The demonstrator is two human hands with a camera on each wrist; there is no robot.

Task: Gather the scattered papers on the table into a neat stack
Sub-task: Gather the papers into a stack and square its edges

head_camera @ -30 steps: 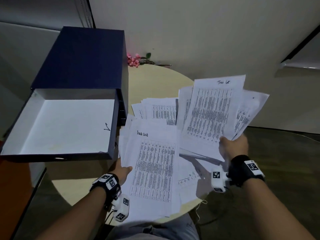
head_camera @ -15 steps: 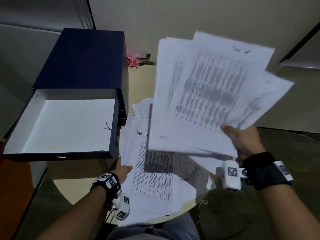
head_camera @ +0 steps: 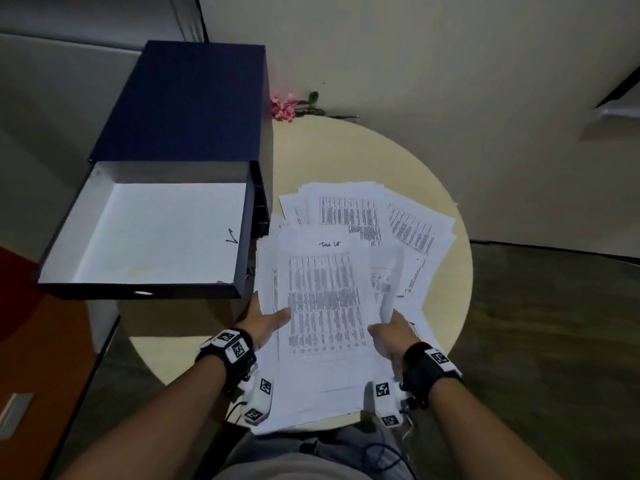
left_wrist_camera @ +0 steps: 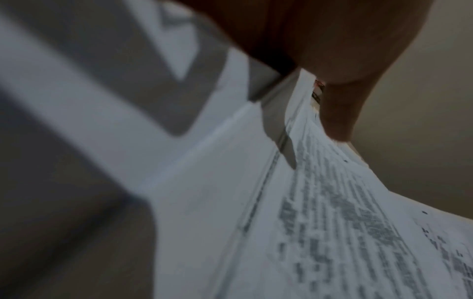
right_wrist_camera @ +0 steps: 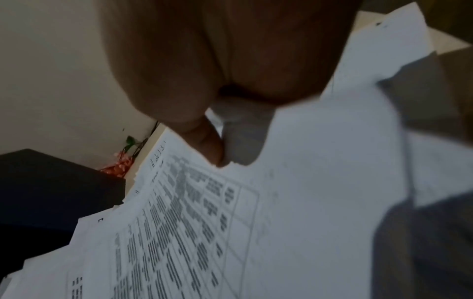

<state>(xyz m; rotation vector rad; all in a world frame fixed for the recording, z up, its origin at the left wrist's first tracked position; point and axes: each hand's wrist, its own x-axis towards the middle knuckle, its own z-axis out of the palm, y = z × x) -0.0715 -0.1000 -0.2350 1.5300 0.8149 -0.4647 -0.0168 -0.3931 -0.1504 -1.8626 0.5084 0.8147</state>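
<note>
A loose pile of printed papers (head_camera: 322, 306), topped by a sheet headed "Task List", lies on the near part of the round beige table (head_camera: 346, 154). My left hand (head_camera: 266, 318) grips its left edge, thumb on top. My right hand (head_camera: 391, 332) grips the right edge, thumb on the top sheet. More sheets (head_camera: 408, 230) fan out behind and to the right, partly under the pile. The left wrist view shows the thumb (left_wrist_camera: 337, 113) pressed on the printed papers (left_wrist_camera: 332, 222). The right wrist view shows the thumb (right_wrist_camera: 207, 145) on the papers (right_wrist_camera: 281, 212), with the other fingers hidden beneath.
A dark blue box (head_camera: 194, 105) with its white-lined tray (head_camera: 149, 233) pulled out stands at the left, touching the papers' left side. Pink flowers (head_camera: 284, 107) lie at the table's far edge. The pile overhangs the near table edge above my lap.
My right hand lifted a sheaf of papers high, then brought it down onto the pile by my left hand. Both hands now hold the pile's sides.
</note>
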